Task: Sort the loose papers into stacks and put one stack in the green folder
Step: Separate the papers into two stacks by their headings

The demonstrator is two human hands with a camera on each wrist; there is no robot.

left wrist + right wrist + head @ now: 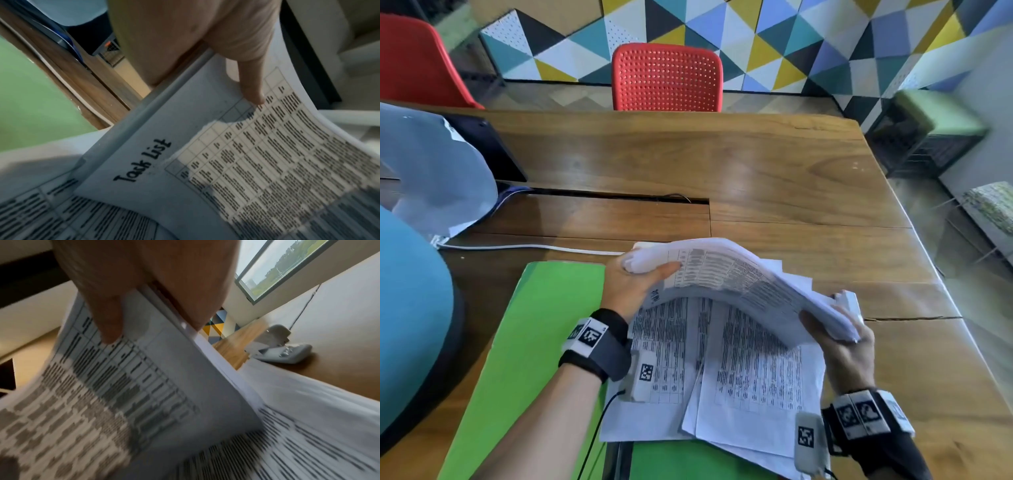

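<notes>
A thick stack of printed papers (739,277) arches above the table, held at both ends. My left hand (640,274) grips its left edge, thumb on top. My right hand (839,332) grips the right edge, thumb underneath. In the left wrist view the held stack (226,162) shows a top sheet headed "Task List", with my thumb pressed on its table. In the right wrist view the same stack (144,386) bends under my thumb. Loose printed sheets (739,370) lie flat beneath, partly over the open green folder (534,335).
The wooden table (756,171) stretches far ahead and to the right. A white cable (524,247) runs behind the folder. A grey cloth bundle (431,171) sits at the left. A red chair (667,78) stands behind the table. A white stapler (281,352) lies beyond the papers.
</notes>
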